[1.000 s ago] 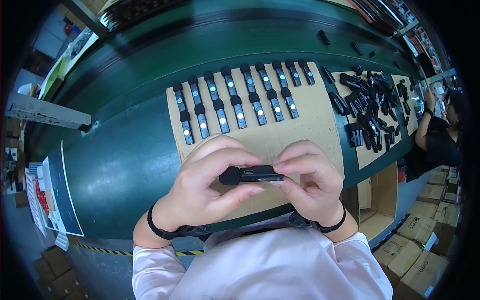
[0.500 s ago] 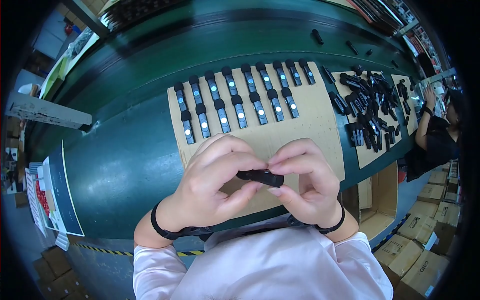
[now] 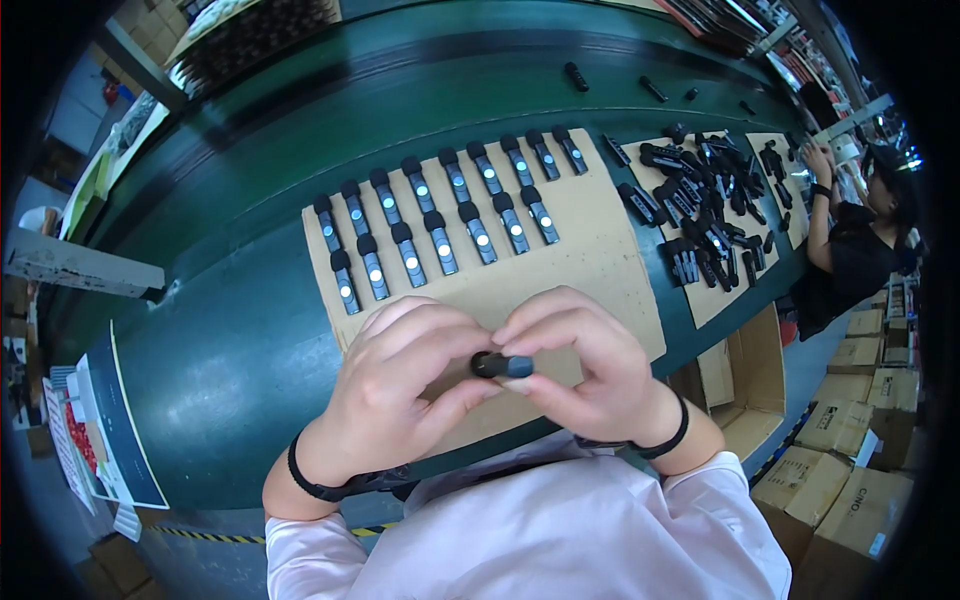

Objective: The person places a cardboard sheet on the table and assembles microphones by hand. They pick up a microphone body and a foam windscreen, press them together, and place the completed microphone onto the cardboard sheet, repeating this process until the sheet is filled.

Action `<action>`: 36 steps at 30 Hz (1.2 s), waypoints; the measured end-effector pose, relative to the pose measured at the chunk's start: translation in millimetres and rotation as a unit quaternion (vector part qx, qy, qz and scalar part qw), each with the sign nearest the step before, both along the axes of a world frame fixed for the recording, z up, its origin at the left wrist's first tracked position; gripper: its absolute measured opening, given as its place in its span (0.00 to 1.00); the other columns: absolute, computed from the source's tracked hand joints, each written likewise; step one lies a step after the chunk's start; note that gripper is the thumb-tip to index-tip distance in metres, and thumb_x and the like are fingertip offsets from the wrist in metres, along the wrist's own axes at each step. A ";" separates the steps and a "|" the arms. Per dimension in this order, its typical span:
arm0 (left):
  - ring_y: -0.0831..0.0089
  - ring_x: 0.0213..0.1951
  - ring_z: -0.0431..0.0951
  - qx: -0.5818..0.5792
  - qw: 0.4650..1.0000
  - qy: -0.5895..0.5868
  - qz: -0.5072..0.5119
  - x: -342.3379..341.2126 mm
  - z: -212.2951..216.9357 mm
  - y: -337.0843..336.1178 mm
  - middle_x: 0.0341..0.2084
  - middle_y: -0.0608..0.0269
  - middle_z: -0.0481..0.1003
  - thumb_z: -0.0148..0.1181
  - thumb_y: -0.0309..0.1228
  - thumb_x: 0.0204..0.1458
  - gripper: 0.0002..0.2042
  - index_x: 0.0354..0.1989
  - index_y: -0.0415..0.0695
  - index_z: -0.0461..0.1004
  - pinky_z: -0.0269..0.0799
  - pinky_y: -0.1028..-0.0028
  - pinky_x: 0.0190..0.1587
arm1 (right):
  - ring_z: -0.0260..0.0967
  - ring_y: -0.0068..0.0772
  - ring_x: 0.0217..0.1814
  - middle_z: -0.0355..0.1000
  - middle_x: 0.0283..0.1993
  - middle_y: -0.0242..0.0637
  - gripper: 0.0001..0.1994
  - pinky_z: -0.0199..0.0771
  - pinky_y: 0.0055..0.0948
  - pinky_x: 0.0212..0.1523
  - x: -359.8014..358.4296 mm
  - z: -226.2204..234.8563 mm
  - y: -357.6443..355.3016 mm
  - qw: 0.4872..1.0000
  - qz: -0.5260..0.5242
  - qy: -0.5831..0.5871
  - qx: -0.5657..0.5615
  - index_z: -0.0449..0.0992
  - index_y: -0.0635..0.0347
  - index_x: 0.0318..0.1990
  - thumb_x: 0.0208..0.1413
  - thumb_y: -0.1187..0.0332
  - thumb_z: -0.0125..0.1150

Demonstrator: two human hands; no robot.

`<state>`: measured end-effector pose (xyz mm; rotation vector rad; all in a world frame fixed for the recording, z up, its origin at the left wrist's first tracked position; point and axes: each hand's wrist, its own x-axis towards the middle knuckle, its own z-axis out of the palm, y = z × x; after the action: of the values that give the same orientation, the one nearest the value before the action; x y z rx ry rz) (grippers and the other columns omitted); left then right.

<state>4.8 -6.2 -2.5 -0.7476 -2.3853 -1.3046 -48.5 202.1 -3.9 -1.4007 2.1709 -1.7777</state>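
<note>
Since a moment ago both hands are closing tighter, the left hand (image 3: 395,390) and right hand (image 3: 585,370) pinching a small black device (image 3: 503,365) end-on over the cardboard sheet (image 3: 590,250) at the tabletop's (image 3: 230,330) near edge, steadying it.

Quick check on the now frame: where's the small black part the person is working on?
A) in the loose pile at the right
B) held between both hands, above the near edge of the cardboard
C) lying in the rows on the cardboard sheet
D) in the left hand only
B: the small black part is pinched between the fingers of the left hand and the right hand, above the near edge of the cardboard sheet.
</note>
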 end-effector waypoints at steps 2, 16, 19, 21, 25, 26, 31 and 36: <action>0.57 0.38 0.75 -0.052 0.997 -0.053 0.022 2.6 3.3 -1.5 0.35 0.57 0.75 0.71 0.31 0.38 0.17 0.38 0.40 0.75 0.70 0.64 0.43 | 0.71 0.34 0.39 0.73 0.40 0.42 0.12 0.71 0.28 0.41 -7.5 4.6 10.4 0.999 0.011 -0.039 0.001 0.72 0.63 0.42 0.48 0.79 0.64; 0.57 0.46 0.74 -0.230 0.962 -0.146 -0.029 5.5 -4.9 -7.9 0.43 0.56 0.74 0.67 0.38 0.45 0.18 0.40 0.39 0.75 0.71 0.64 0.48 | 0.72 0.41 0.42 0.72 0.46 0.41 0.11 0.74 0.32 0.42 -107.8 -4.4 63.2 0.906 -0.047 0.264 0.328 0.73 0.64 0.37 0.45 0.79 0.64; 0.57 0.47 0.73 -0.241 0.957 -0.158 -0.031 4.7 -6.5 -8.9 0.44 0.55 0.74 0.66 0.39 0.46 0.18 0.40 0.39 0.75 0.71 0.64 0.49 | 0.71 0.45 0.46 0.71 0.47 0.41 0.10 0.74 0.35 0.44 -102.2 -7.6 64.1 0.884 -0.006 0.277 0.376 0.73 0.62 0.36 0.44 0.77 0.64; 0.57 0.47 0.73 -0.241 0.957 -0.157 -0.031 3.9 -6.8 -8.8 0.44 0.54 0.74 0.66 0.39 0.46 0.18 0.40 0.39 0.75 0.70 0.64 0.49 | 0.71 0.44 0.46 0.71 0.47 0.40 0.10 0.74 0.35 0.45 -102.5 -7.9 63.6 0.882 -0.005 0.282 0.379 0.73 0.61 0.37 0.45 0.77 0.64; 0.57 0.49 0.73 -0.247 0.954 -0.167 -0.033 1.8 -5.0 -7.9 0.46 0.54 0.73 0.66 0.39 0.45 0.19 0.41 0.39 0.75 0.70 0.64 0.50 | 0.70 0.43 0.48 0.70 0.47 0.39 0.10 0.73 0.36 0.45 -111.1 -12.0 59.3 0.874 -0.015 0.301 0.381 0.74 0.60 0.37 0.45 0.75 0.64; 0.57 0.50 0.72 -0.251 0.951 -0.176 -0.032 1.0 -3.9 -7.8 0.47 0.55 0.73 0.67 0.39 0.45 0.19 0.42 0.40 0.75 0.70 0.64 0.51 | 0.70 0.43 0.48 0.70 0.47 0.39 0.11 0.73 0.36 0.46 -116.2 -13.8 57.8 0.871 -0.026 0.311 0.379 0.74 0.60 0.38 0.45 0.75 0.64; 0.57 0.50 0.72 -0.253 0.950 -0.181 -0.028 1.9 -3.9 -7.9 0.48 0.55 0.73 0.67 0.39 0.44 0.20 0.44 0.41 0.76 0.70 0.64 0.51 | 0.70 0.41 0.46 0.71 0.45 0.39 0.12 0.73 0.35 0.46 -125.5 -2.5 56.2 0.893 -0.010 0.254 0.371 0.74 0.60 0.40 0.46 0.74 0.65; 0.57 0.50 0.72 -0.246 0.950 -0.188 -0.026 1.4 -2.6 -9.0 0.48 0.56 0.73 0.67 0.39 0.44 0.20 0.43 0.41 0.75 0.70 0.64 0.50 | 0.70 0.41 0.46 0.71 0.43 0.40 0.11 0.73 0.34 0.46 -180.5 15.6 47.7 0.905 -0.057 0.171 0.385 0.74 0.61 0.41 0.50 0.73 0.63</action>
<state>6.2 -15.2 -5.0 -0.7416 -3.0808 -0.9356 -229.0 249.8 11.8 -1.4245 2.6952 -0.5291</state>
